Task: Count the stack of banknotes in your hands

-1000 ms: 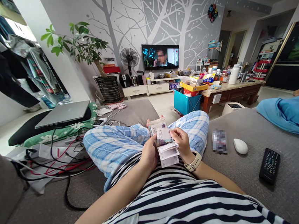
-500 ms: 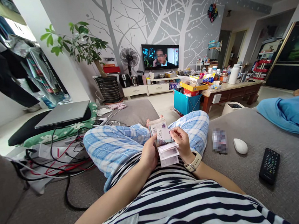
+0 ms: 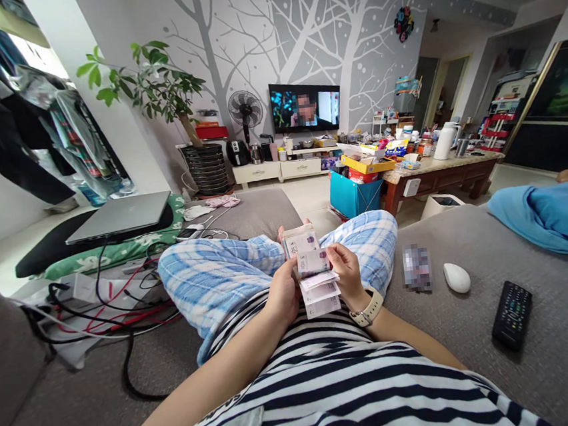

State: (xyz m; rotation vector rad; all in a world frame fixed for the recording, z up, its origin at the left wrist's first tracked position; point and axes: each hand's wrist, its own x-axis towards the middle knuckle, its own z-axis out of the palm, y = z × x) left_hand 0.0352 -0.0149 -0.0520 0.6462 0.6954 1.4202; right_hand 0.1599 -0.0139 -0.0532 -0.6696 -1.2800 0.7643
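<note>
A bundle of banknotes (image 3: 299, 241) is held upright over my lap, between my crossed legs. My left hand (image 3: 286, 293) is closed round the lower left side of the bundle, its thumb on the front. At the right edge my right hand (image 3: 345, 267) pinches the top of one banknote (image 3: 313, 262), which is bent down in front of the others. Below it, several folded-over notes (image 3: 321, 295) hang in a staggered fan toward my striped shirt. My left fingers behind the bundle are hidden.
On the sofa to my right lie a white mouse (image 3: 457, 278), a black remote control (image 3: 512, 315), a blurred-out small packet (image 3: 416, 268) and a blue cloth (image 3: 551, 221). A laptop (image 3: 118, 217) and tangled cables (image 3: 122, 302) are at left. A cluttered coffee table (image 3: 430, 171) stands ahead.
The front banknote has been pulled down by my right fingers, showing more of the note behind it. My left hand stays in place.
</note>
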